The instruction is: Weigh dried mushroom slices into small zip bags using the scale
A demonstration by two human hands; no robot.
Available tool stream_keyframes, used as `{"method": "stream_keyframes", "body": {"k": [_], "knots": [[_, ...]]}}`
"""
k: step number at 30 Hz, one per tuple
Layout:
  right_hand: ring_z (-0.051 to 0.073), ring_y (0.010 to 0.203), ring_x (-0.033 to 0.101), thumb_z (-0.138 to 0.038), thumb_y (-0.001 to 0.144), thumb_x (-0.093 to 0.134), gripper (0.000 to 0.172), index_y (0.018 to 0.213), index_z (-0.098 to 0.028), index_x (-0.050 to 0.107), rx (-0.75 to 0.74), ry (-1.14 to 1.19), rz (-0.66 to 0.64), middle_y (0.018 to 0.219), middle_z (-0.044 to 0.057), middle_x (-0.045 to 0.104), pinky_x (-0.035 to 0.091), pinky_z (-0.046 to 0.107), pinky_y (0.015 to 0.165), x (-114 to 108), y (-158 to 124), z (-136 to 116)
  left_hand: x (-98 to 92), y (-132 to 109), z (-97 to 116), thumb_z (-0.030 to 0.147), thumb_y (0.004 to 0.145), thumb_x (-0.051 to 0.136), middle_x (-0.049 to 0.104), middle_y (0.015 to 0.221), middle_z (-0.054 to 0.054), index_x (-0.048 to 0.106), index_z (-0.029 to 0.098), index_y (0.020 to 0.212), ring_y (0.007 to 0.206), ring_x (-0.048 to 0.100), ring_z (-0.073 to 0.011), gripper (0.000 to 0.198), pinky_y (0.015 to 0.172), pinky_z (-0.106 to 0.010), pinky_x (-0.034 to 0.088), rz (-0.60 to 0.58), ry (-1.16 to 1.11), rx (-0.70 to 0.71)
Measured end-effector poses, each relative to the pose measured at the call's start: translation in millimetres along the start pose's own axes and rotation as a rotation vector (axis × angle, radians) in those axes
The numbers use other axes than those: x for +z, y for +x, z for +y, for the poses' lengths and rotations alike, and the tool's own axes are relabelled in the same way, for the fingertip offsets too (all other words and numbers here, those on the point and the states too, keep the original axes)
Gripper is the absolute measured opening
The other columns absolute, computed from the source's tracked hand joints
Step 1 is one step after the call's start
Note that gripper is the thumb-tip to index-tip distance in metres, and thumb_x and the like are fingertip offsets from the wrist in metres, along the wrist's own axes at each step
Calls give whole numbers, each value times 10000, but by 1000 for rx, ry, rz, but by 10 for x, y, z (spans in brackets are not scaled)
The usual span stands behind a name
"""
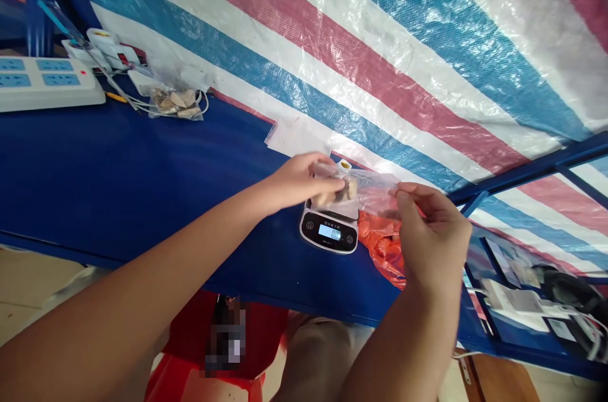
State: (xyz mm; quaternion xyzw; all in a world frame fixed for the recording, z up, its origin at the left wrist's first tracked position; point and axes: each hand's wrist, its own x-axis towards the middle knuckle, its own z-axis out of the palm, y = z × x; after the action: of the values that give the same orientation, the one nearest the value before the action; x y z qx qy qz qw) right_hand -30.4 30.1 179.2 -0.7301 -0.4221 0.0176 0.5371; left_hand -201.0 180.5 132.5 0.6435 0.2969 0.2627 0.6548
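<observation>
Head camera view: a blue counter [142, 161] runs across the picture, and a kitchen-type digital scale [329, 240] sits near its close edge; take that scale as the middle of the clock. Its small lit display [329, 233] appears to read zeros. Just over the scale's far part, toward 12 o'clock, a clear plastic bag [373, 190] of pale brown chunks [350, 189] is stretched between both hands; whether it touches the weighing plate cannot be told. The left hand [306, 180], at 11 o'clock, is clamped on the filled end, its thumb pressed against the chunks. The right hand [427, 215], at 3 o'clock, pinches the other, flat end between thumb and fingers.

At 4 o'clock a crumpled orange plastic bag [382, 253] lies right beside the scale, partly behind the right forearm. White sheets [297, 136] lie at 11 o'clock by the rear edge. Farther out at 10 o'clock rests a bag of similar brown pieces [175, 103], and beyond it a white power strip [52, 82] with blue sockets. Red-white-blue striped sheeting [285, 22] fills the 12 o'clock side. Below the counter, a red plastic stool [190, 332] stands at 8 o'clock.
</observation>
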Motion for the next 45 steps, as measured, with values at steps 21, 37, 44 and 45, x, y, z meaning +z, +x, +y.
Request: {"method": "stream_keyframes", "body": {"k": [21, 37, 44, 45], "knots": [[366, 1110, 729, -302, 801, 634, 269, 1031, -179, 696, 497, -327, 100, 1165, 200, 763, 578, 453, 928, -133, 374, 1303, -342, 649, -538, 347, 887, 614, 525, 643, 18, 594, 198, 718, 661, 495, -153, 227, 672, -315, 371, 535, 449, 292], [198, 524, 521, -472, 781, 666, 257, 754, -218, 693, 454, -306, 34, 558, 15, 581, 410, 324, 513, -472, 346, 1122, -338, 684, -553, 342, 879, 615, 484, 581, 22, 532, 203, 612, 600, 440, -147, 312, 631, -325, 347, 566, 440, 278], [189, 603, 584, -341, 692, 650, 215, 856, -212, 701, 534, -176, -57, 753, 39, 684, 477, 310, 499, -561, 276, 977, -334, 696, -560, 308, 868, 631, 465, 570, 27, 524, 202, 596, 594, 440, -144, 310, 615, -323, 340, 561, 446, 285], [195, 657, 619, -321, 683, 633, 256, 901, -211, 708, 531, -139, -61, 811, 48, 706, 514, 309, 528, -550, 272, 954, -335, 699, -561, 308, 868, 632, 464, 569, 27, 522, 203, 595, 593, 439, -144, 313, 613, -322, 340, 560, 448, 284]]}}
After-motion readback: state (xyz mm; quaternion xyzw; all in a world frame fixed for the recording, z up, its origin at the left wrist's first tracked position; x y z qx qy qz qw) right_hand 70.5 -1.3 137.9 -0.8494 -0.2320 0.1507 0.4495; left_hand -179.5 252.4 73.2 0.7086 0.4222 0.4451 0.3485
